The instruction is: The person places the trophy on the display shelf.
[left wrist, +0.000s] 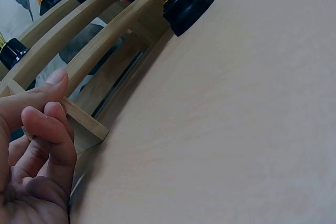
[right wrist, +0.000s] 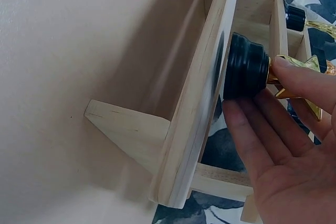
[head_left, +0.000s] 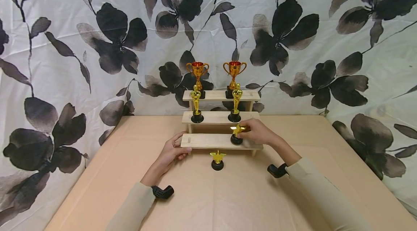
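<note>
My right hand (head_left: 258, 132) pinches a small gold star trophy (head_left: 237, 134) by its star, thumb on the near side. Its round black base (right wrist: 245, 66) is at the top of the lowest step, near the right end of a three-step wooden display stand (head_left: 205, 140). The left hand (head_left: 171, 151) grips the left end of that lowest step, thumb along its front edge and fingers curled in the left wrist view. On the table before the stand, a second star trophy (head_left: 217, 161) stands upright.
Two gold figure trophies, left (head_left: 196, 104) and right (head_left: 236, 103), stand on the middle step. Behind them, two orange-gold cups, left (head_left: 197, 73) and right (head_left: 234, 73), are on the top step. A flower-printed cloth (head_left: 228, 24) hangs behind the table (head_left: 208, 202).
</note>
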